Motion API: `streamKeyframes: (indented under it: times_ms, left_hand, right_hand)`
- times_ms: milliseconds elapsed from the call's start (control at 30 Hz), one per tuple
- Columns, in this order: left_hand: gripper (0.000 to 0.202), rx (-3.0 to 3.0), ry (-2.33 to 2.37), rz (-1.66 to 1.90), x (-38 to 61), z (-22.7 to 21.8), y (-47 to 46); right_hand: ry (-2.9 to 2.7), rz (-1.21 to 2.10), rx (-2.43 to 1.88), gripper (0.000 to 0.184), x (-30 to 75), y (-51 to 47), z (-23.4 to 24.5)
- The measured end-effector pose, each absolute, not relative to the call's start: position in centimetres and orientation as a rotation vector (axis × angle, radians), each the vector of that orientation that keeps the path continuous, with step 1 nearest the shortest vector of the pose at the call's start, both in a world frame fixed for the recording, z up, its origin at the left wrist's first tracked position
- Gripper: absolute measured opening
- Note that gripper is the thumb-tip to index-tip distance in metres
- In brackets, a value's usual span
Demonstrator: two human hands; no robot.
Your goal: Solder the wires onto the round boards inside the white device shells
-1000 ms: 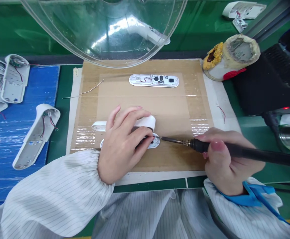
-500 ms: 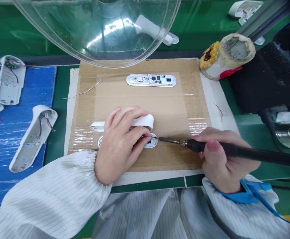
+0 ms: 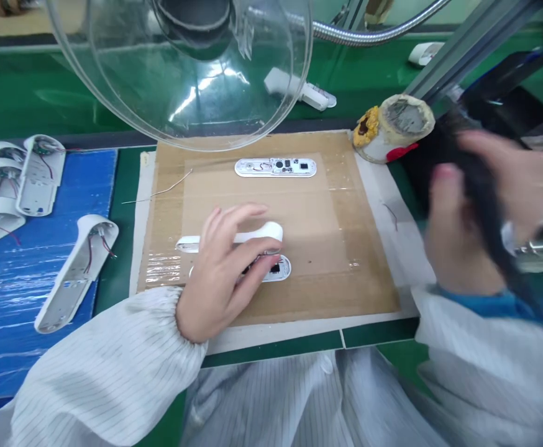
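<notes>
My left hand (image 3: 227, 270) bends over a white plastic housing (image 3: 272, 231) and a long white circuit board (image 3: 281, 268) on the cardboard. Its thumb and forefinger almost meet above the board's right part; anything small between them is hidden. The palm covers much of both pieces. At the right, my right hand (image 3: 462, 230) is wrapped round the black handle of a soldering iron (image 3: 483, 192), both smeared by motion. The iron's tip is too blurred to make out near the dark stand.
Another white-cased circuit board (image 3: 275, 167) lies farther back, near thin solder wire (image 3: 171, 186). A magnifier lens (image 3: 182, 124) overhangs the back. White housings with wires (image 3: 76, 273) lie left, partly on a blue mat (image 3: 66, 248). A crusted jar (image 3: 392, 127) stands back right.
My right hand has swung the soldering iron away from the board, up and to the right. My left hand stays over the pieces, its forefinger slightly raised. The camera view has shifted.
</notes>
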State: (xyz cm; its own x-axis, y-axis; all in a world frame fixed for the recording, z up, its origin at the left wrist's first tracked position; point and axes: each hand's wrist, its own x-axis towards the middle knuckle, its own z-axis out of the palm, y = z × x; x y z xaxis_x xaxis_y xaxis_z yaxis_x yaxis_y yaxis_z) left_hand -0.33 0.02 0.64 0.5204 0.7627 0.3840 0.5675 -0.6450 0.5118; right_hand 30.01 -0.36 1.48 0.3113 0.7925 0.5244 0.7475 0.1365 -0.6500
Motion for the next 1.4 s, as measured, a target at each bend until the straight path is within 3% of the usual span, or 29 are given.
streamKeyframes:
  times_ms: [100, 200, 300, 400, 800, 1033, 1400]
  left_hand:
    - [0.026, 2.625, 0.962, 0.907, -1.9, 1.5, 0.7]
    - [0.023, 2.968, 0.609, 0.736, -3.1, 2.5, 1.4]
    - [0.026, 3.101, 0.342, 0.537, -3.2, 3.3, 1.7]
    - [0.026, 2.828, 0.56, 0.503, -2.2, 3.1, 1.9]
    - [0.028, 2.663, 0.565, 0.683, -0.4, -0.2, 1.8]
    - [0.01, 2.581, 0.872, 0.818, -1.3, -0.5, 0.5]
    - [0.008, 2.48, 0.868, 0.815, -1.9, -1.2, 0.4]
  right_hand:
    - [-1.503, 0.059, -1.709, 0.03, 30.4, 0.5, 1.1]
    - [-1.404, 0.245, -1.518, 0.033, 27.6, -1.1, 0.5]
    - [-1.539, 0.657, -1.337, 0.062, 23.8, -3.7, -0.6]
    - [-1.752, 0.768, -1.315, 0.079, 20.9, -5.1, -1.6]
    - [-1.819, 0.632, -1.312, 0.079, 18.0, -5.3, -2.6]
    - [-1.825, 0.616, -1.339, 0.078, 17.9, -5.1, -2.7]
    - [-1.839, 0.563, -1.338, 0.076, 17.8, -5.1, -2.3]
